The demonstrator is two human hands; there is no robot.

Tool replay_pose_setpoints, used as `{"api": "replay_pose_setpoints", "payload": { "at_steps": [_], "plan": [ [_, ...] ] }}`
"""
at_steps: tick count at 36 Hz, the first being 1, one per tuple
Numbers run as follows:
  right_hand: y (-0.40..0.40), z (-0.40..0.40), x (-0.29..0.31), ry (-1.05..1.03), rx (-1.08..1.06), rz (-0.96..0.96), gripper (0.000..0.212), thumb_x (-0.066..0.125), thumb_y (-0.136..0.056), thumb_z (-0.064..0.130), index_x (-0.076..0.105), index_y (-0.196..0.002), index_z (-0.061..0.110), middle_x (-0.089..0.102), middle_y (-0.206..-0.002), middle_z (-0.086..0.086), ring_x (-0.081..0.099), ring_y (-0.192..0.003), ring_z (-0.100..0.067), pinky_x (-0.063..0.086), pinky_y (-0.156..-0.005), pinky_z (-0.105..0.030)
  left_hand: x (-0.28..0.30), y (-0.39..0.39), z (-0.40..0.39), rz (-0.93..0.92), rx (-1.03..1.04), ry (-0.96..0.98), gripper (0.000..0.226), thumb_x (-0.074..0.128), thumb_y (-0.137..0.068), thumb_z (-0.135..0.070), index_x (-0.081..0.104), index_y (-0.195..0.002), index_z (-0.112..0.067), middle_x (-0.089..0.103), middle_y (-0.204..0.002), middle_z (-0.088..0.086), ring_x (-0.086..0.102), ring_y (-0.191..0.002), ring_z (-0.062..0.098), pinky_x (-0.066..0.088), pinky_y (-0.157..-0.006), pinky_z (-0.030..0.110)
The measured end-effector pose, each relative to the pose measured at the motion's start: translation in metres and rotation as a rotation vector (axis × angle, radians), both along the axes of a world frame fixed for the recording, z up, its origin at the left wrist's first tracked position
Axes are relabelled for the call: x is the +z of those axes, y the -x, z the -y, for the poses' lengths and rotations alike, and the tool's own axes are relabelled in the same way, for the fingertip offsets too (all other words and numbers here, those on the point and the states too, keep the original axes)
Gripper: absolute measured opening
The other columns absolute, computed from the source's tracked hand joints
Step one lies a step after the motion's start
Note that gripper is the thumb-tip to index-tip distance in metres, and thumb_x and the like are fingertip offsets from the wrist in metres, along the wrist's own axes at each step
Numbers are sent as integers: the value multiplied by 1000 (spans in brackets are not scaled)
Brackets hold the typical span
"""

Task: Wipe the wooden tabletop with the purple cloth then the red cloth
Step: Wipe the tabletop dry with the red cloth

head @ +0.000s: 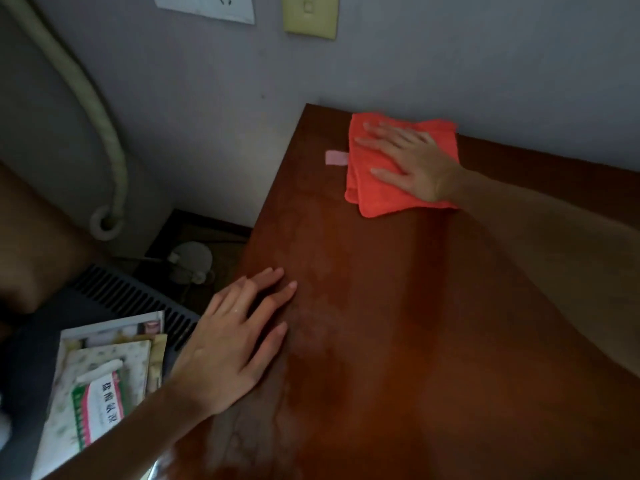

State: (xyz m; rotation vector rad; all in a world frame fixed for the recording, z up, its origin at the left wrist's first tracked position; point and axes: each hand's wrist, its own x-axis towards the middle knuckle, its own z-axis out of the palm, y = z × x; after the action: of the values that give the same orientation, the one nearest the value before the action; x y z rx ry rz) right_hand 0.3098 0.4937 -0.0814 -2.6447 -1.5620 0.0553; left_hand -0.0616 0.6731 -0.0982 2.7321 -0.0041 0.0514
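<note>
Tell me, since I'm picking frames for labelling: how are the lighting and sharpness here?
Head view: dim indoor light, soft overall; the right forearm is smeared by blur; the red cloth and both hands stay readable; a faint sheen streaks the wooden tabletop; wide-angle bending at the edges.

A dim grey wall [450, 57] carries a yellowed switch plate [310, 16] at top centre; a pale hose [86, 98] curves down the left.

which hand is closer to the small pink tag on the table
Right. The right hand lies flat on the red cloth just beside the pink tag; the left hand rests on the wooden tabletop near its front-left edge, well away.
</note>
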Motion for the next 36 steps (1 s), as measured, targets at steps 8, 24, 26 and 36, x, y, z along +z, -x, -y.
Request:
{"api": "replay_pose_setpoints", "payload": {
  "at_steps": [8, 24, 26, 36],
  "plan": [
    [-1, -28, -8, -117, -351, -7, 75, 23, -93, 70, 29, -160, 37, 23, -170, 2, 20, -157, -22, 14, -124, -50, 0, 0, 1, 18, 16, 6, 49, 31, -105, -43, 47, -147, -23, 41, -153, -3, 31, -148, 12, 22, -121, 35],
    [185, -39, -17, -77, -502, -19, 69, 29, -102, 66, 17, -162, 37, 11, -173, 5, 6, -159, -21, 6, -126, -51, 0, 5, -5, 230, 111, 302, 50, 40, -102, -39, 43, -142, -9, 41, -145, 5, 40, -136, 18, 32, -113, 33],
    [230, -37, -14, -66, -476, -40, 72, 23, -99, 68, 17, -163, 36, 10, -173, 5, 5, -160, -21, 5, -126, -51, 2, 10, -6, 306, 177, 315, 44, 43, -102, -34, 49, -135, -5, 46, -138, 11, 46, -128, 22, 36, -108, 35],
    [455, -5, -14, -37, -238, -12, 71, 34, -101, 66, 22, -163, 32, 11, -172, 4, 4, -160, -20, 13, -126, -54, 1, 59, -52, 206, 137, 381, 38, 37, -102, -38, 58, -114, -9, 49, -114, 9, 58, -106, 24, 46, -96, 45]
  ]
}}
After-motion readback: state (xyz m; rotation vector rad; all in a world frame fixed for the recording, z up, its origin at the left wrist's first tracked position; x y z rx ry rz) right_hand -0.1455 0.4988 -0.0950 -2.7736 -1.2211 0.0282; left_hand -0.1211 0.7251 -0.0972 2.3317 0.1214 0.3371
